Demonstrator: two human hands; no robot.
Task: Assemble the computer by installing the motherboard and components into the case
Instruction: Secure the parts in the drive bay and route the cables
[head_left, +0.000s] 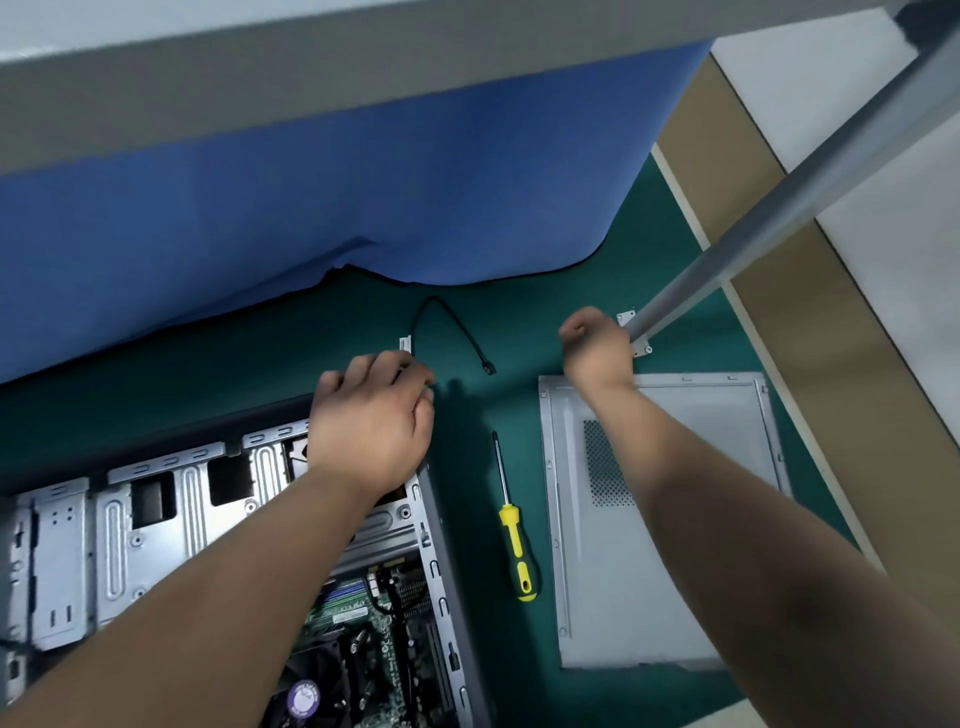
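Steel case (436, 545): heavy, rigid; lift by frame edges. Left hand (371, 421) curled at top corner, right hand (597, 345) fisted beyond it; contents hidden.

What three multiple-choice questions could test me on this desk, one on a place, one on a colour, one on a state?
1. Where does the screwdriver lie?
A. Inside the case
B. On the mat between the case and the side panel
C. In the right hand

2. What colour is the screwdriver's handle?
A. Yellow and black
B. Red
C. Blue

3. In what state is the case?
A. Closed
B. Open, motherboard inside
C. Open, with nothing inside

Answers: 1 B, it rests on the green mat between them; 2 A, the grip shows yellow with black; 3 B, the panel lies off to the side and the board shows within.
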